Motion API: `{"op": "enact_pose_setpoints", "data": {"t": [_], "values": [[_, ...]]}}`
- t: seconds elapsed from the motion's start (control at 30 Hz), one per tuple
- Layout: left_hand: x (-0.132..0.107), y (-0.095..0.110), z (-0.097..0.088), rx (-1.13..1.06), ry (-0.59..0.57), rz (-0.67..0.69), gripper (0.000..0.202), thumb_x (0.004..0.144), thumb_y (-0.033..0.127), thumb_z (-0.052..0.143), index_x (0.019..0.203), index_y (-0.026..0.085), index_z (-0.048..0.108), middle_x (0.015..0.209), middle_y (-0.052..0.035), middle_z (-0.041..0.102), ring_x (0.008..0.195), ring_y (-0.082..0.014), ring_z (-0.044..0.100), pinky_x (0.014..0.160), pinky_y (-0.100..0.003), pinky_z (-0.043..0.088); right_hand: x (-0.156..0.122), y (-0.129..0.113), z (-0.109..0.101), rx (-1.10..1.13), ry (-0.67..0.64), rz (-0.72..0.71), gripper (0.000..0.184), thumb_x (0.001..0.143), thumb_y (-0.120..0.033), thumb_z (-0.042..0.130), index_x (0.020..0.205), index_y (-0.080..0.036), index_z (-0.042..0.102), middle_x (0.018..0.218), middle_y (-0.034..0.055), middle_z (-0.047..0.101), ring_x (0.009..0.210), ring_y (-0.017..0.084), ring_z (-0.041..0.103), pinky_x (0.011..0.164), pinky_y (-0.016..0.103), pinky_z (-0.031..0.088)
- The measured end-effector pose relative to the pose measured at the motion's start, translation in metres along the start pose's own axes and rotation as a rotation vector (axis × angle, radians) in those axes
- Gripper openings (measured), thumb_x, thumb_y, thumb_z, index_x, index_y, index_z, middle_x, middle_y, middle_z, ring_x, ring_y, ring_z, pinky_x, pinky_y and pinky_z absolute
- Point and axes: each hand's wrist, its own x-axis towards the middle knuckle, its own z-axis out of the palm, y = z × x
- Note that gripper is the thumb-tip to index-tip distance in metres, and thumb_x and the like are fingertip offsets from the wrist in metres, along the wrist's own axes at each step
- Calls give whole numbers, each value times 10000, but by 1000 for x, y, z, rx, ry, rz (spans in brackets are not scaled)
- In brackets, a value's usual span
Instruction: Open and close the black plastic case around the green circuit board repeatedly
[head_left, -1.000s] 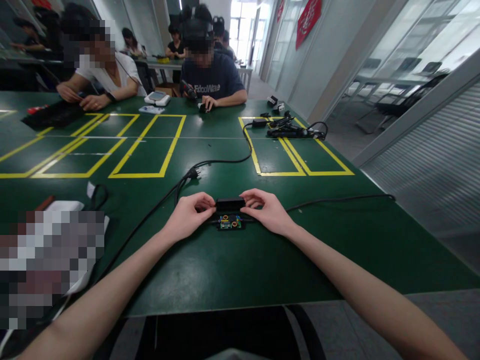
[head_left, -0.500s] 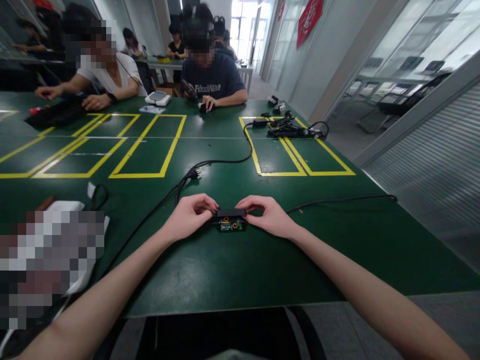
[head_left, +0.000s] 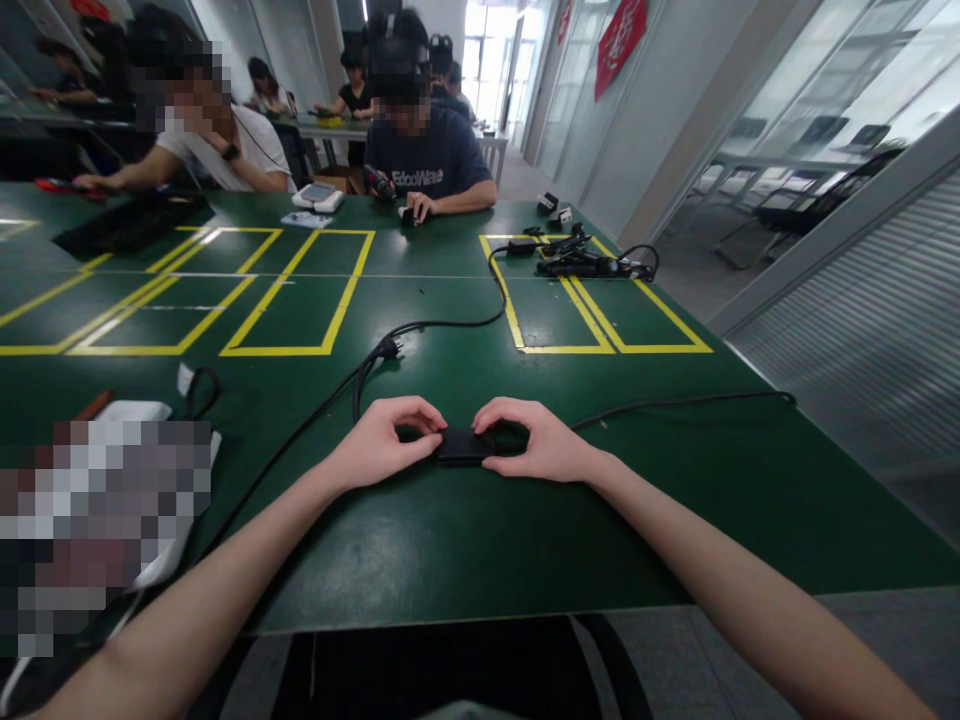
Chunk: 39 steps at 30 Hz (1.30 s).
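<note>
A black adapter box (head_left: pixel 463 445) is seen lying flat on the green counter (head_left: pixel 465 540), a little back from the near edge. Its long axis is set from left to right, roughly parallel to that edge, so that one short end is pointed at each hand and the closed dark top is turned upward. The left end of the box is pinched between the thumb and forefinger of the left hand (head_left: pixel 382 442), and the right end is gripped in the same narrow pinch by the right hand (head_left: pixel 538 447); both hands are rested on the counter. To the right of the box a thin black cable (head_left: pixel 675 402) is stretched away toward the counter's right edge; whether it is joined to the box cannot be told, since that end is hidden by the right hand. Just behind the box and to its left a plug (head_left: pixel 387 348) is lying, with its power cord (head_left: pixel 442 323) curved away beyond it. Farther behind the box, yellow tape outlines (head_left: pixel 270 351) are marked on the counter, and a heap of black adapters (head_left: pixel 581 263) is piled behind and to its right. Well behind the box, at the far edge, a person in a dark blue shirt (head_left: pixel 431 160) and a person in a white shirt (head_left: pixel 247 145) are seated.
</note>
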Motion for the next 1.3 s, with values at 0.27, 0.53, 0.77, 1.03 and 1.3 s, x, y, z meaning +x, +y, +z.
{"op": "enact_pose_setpoints", "data": {"t": [0.27,0.53,0.77,1.03,1.3], "values": [[-2,-5,4,298,-80,260,304,781,252,817,1061,192,715,1061,-71,741,996,-223,679,881,-350,563,0,-1,3,-162,-39,-134,236,796,-218,791,967,-211,629,1029,73,688,960,228,653,855,374,534],[-2,-8,9,492,-69,362,307,1004,265,572,1290,181,645,1211,-116,732,1102,-246,658,973,-397,551,1,-1,15,-648,-73,-116,214,958,-322,675,1084,-163,607,1020,130,682,916,263,616,791,376,491],[2,-6,8,681,-70,341,265,989,322,614,1201,178,682,990,-86,721,922,-236,664,845,-364,530,2,0,16,-787,-67,-180,314,1077,-409,473,1110,-142,636,937,122,706,836,246,614,733,363,423],[1,-1,7,685,-88,344,331,974,365,621,1242,184,689,975,-83,708,884,-228,656,809,-351,509,0,-4,15,-744,-55,-183,358,1071,-460,476,1074,-154,661,881,114,706,802,241,618,713,358,409],[1,3,9,673,-35,387,340,989,407,600,1223,186,712,946,-80,717,882,-223,663,796,-341,499,-2,-1,10,-535,47,-187,338,994,-484,609,1123,-178,668,928,107,741,790,236,665,733,355,479]]}}
